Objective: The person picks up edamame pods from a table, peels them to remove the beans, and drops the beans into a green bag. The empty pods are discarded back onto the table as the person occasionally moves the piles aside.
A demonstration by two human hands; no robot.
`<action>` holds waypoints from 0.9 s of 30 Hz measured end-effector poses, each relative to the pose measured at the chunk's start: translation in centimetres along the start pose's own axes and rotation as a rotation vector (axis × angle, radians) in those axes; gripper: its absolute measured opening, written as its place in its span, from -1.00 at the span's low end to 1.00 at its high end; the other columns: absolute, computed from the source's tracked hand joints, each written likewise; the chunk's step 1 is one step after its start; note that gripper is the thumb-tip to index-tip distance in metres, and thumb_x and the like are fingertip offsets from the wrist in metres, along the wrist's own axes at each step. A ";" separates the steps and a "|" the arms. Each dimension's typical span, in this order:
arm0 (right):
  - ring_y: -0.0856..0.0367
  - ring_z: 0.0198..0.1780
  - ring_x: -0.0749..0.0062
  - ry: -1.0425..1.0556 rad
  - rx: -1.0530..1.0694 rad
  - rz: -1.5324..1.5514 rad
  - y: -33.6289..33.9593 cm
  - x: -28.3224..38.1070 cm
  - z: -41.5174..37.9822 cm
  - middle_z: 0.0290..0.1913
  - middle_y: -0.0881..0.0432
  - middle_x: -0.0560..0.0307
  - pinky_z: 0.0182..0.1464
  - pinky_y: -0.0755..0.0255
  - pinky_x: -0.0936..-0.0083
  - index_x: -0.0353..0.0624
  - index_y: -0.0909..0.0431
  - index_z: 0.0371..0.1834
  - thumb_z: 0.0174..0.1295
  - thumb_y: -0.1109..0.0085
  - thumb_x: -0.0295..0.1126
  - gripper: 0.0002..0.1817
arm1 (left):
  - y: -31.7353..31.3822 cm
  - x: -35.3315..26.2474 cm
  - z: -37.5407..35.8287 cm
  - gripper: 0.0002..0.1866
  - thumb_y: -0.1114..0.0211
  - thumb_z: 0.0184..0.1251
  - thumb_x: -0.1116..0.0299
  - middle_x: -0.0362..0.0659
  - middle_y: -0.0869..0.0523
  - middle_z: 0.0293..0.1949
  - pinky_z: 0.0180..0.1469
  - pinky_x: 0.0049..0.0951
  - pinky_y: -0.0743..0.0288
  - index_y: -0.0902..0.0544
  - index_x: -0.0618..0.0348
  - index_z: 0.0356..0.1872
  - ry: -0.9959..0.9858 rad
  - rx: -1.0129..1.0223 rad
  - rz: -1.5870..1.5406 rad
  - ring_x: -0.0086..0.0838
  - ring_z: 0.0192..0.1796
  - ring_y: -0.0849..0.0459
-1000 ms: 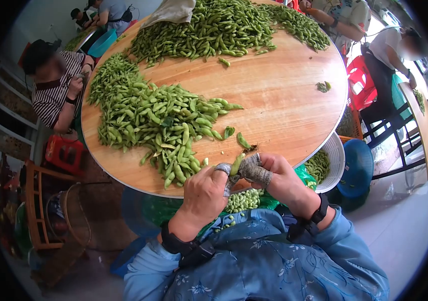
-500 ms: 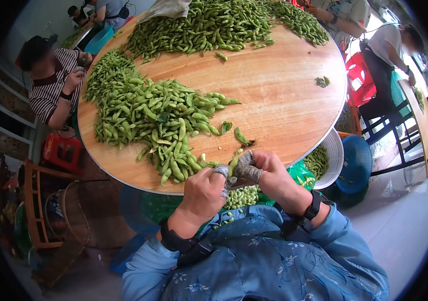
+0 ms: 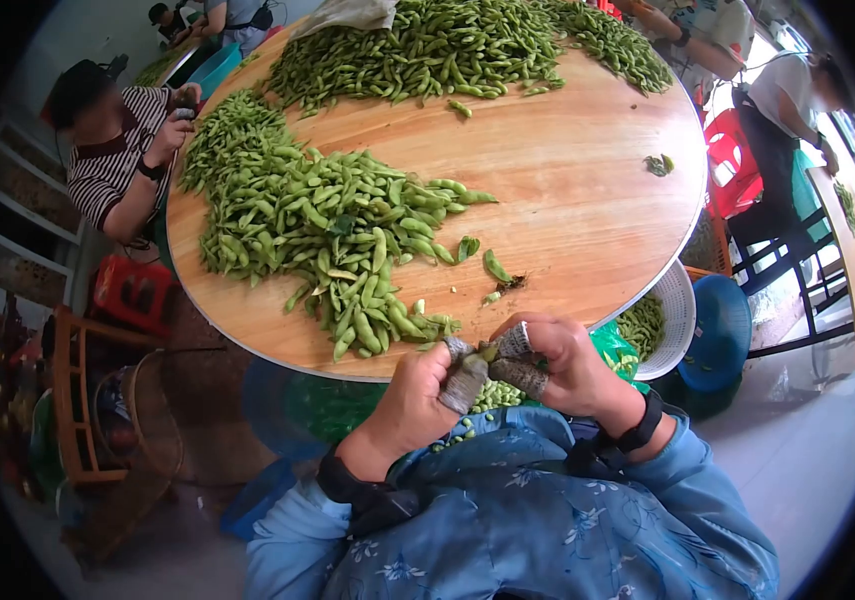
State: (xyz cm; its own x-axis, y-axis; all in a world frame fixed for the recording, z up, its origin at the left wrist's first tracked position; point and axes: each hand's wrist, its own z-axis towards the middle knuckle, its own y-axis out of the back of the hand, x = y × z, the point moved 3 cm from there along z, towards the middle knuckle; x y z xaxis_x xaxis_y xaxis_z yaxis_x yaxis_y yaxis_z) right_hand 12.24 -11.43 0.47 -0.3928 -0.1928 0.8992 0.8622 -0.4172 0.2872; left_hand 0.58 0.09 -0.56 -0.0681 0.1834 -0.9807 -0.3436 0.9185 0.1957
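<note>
Between my two hands, a green soybean pod [image 3: 488, 353] is pinched at the near edge of the round wooden table, mostly covered by fingertips. My left hand [image 3: 409, 398] grips it from one side, with grey knitted covers on the thumb and a finger. From the other side my right hand [image 3: 579, 372] closes on it, wearing similar covers. Just beyond my left hand, a heap of soybean pods [image 3: 317, 215] spreads across the table [image 3: 587, 210]. Under my hands lie pale green shelled beans [image 3: 497, 396].
A larger pod heap [image 3: 427, 50] covers the table's far side. At the right stand a white basket [image 3: 682, 320] of pods and a blue basin [image 3: 720, 325]. A person in a striped shirt [image 3: 112, 170] sits at the left, near a red stool [image 3: 133, 293]. Others work farther back.
The pod stood upright and showed more between my fingers; now my fingertips cover most of it. My left thumb has turned inward against it. The whole view has shifted slightly.
</note>
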 end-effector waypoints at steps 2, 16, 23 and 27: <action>-0.52 -0.39 0.15 -0.098 0.050 0.096 0.4 0.5 -0.5 -0.46 -0.51 0.00 -0.35 -0.38 0.42 -0.30 -0.49 -0.45 0.00 -0.21 -0.53 -0.90 | -0.5 -0.1 -0.2 -0.86 -0.21 0.16 0.45 -0.12 -0.52 -0.66 -0.52 -0.51 -0.33 -0.51 0.33 -0.33 -0.108 0.157 0.127 -0.57 -0.62 -0.41; -0.48 -0.46 -0.06 -0.286 0.072 -0.334 5.4 0.7 -4.8 -0.53 -0.49 -0.08 -0.42 -0.37 0.36 -0.34 -0.48 -0.50 -0.10 -0.29 -0.52 -0.83 | -3.4 2.2 -0.7 -0.75 -0.08 -0.17 0.57 0.05 -0.55 -0.56 -0.42 -0.37 -0.39 -0.58 0.25 -0.36 -0.078 0.347 0.387 -0.16 -0.49 -0.57; -0.52 -0.35 0.61 -0.315 -0.033 0.199 1.5 0.1 -3.2 -0.40 -0.63 0.14 -0.28 -0.44 0.60 -0.35 -0.55 -0.31 0.15 -0.16 -0.49 -0.87 | -3.5 0.7 -0.4 -0.76 -0.25 0.19 0.40 -0.22 -0.59 -0.42 -0.26 -0.55 -0.42 -0.51 0.28 -0.17 0.034 0.180 0.092 -0.65 -0.33 -0.50; -0.49 -0.38 0.61 -0.269 0.004 0.239 0.7 0.0 -2.3 -0.45 -0.60 0.09 -0.33 -0.40 0.57 -0.33 -0.54 -0.35 0.10 -0.18 -0.51 -0.90 | -2.9 2.1 -1.0 -0.85 -0.13 0.24 0.53 -0.27 -0.57 -0.40 -0.27 -0.60 -0.40 -0.51 0.30 -0.18 -0.025 0.195 -0.040 -0.70 -0.32 -0.45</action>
State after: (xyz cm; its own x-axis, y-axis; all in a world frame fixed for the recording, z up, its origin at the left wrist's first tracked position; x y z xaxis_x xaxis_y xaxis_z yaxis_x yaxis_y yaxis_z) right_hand 12.15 -13.72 -0.11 -0.0826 -0.0439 0.9956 0.9212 -0.3846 0.0595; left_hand 0.52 -2.51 -3.14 -0.0343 0.1520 -0.9878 -0.1574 0.9752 0.1555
